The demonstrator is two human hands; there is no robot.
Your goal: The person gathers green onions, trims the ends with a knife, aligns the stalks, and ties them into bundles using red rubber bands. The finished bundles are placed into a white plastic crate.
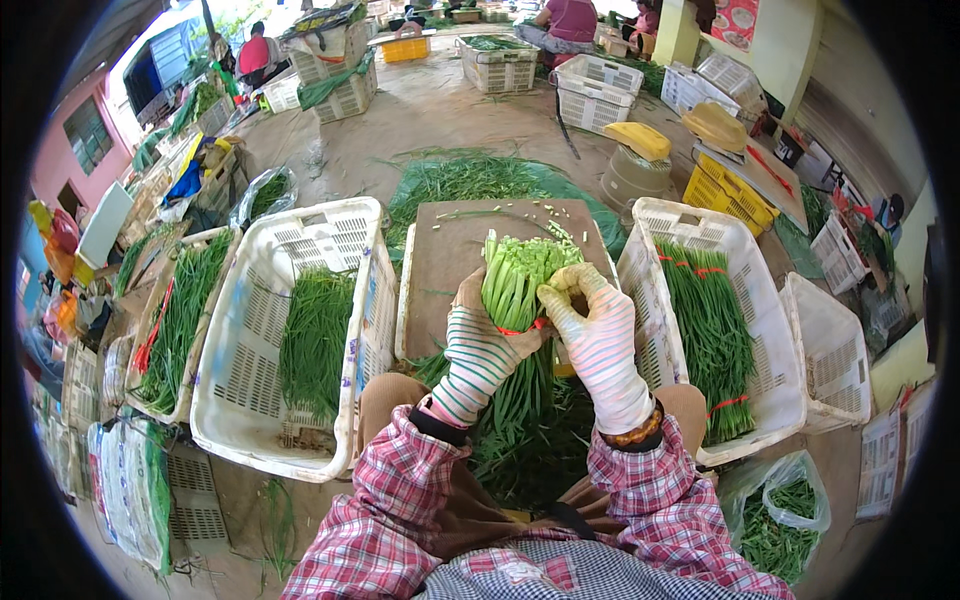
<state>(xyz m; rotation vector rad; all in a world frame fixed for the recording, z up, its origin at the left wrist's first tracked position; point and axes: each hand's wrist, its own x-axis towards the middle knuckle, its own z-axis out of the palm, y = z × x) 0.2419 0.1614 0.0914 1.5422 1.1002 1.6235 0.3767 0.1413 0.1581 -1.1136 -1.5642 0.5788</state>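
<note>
My left hand (pixel 487 341), in a striped glove, is wrapped around a bundle of green leafy stalks, likely garlic chives (pixel 517 281), its cut pale ends pointing up and away from me. A red tie (pixel 517 330) circles the bundle near my fingers. My right hand (pixel 589 311), in a stained striped glove, has thumb and forefinger pinched together at the bundle's right side; whether it grips a stalk is unclear. The long leaves (pixel 517 390) hang down between my knees. Behind the bundle is a brown board (pixel 457 240) with small cut stem pieces.
A white crate (pixel 247 420) with loose greens stands left; another (pixel 780 390) with red-tied bundles stands right. Beyond the board, cut greens lie on a green sheet (pixel 465 176). A plastic bag of greens (pixel 780 525) is at lower right. Several people sit farther off among crates.
</note>
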